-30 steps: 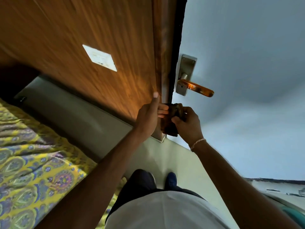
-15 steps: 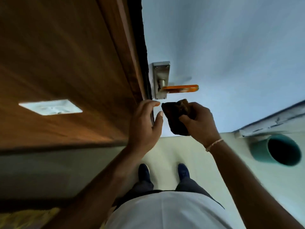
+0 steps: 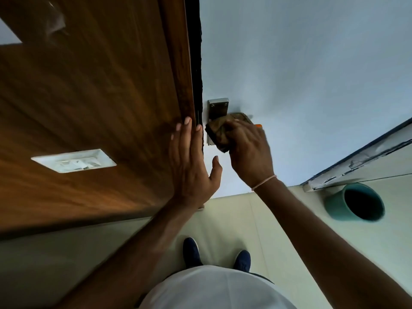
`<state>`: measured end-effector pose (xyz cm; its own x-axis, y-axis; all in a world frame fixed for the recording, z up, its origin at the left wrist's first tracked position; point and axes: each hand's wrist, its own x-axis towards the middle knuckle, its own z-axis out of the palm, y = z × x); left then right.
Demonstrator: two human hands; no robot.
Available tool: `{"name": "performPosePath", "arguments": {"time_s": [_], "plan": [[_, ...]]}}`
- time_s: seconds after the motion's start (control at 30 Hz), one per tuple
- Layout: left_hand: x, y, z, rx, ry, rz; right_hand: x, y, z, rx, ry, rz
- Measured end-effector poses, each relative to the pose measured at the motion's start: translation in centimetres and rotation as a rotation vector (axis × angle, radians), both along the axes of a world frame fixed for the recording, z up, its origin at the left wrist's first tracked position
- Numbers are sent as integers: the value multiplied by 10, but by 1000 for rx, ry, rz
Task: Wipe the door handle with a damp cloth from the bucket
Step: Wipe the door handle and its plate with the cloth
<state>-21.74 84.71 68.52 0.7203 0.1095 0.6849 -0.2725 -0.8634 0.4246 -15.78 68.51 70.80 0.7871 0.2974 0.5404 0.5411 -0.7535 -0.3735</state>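
Note:
The door handle has a steel backplate (image 3: 218, 109) on the pale blue door face; only the orange tip of its lever (image 3: 258, 125) shows. My right hand (image 3: 248, 150) is shut on a dark brown cloth (image 3: 219, 133) and presses it over the lever, hiding most of it. My left hand (image 3: 189, 161) lies flat with fingers spread against the edge of the brown wooden door (image 3: 89, 103). A teal bucket (image 3: 354, 202) stands on the floor at the right, its inside dark.
A white rectangular plate (image 3: 74, 161) sits on the wooden surface at left. My dark blue shoes (image 3: 191, 252) stand on the pale floor below. A chipped threshold strip (image 3: 361, 159) runs along the right, just above the bucket.
My right hand has lifted the cloth from below the lever onto it. My left hand has opened flat against the wooden edge. The view has shifted left and closer.

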Motion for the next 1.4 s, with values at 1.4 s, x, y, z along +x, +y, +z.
{"name": "performPosePath", "arguments": {"time_s": [1.4], "plan": [[20, 5, -34, 297, 86, 194, 35, 2, -28, -60, -251, -38]]}}
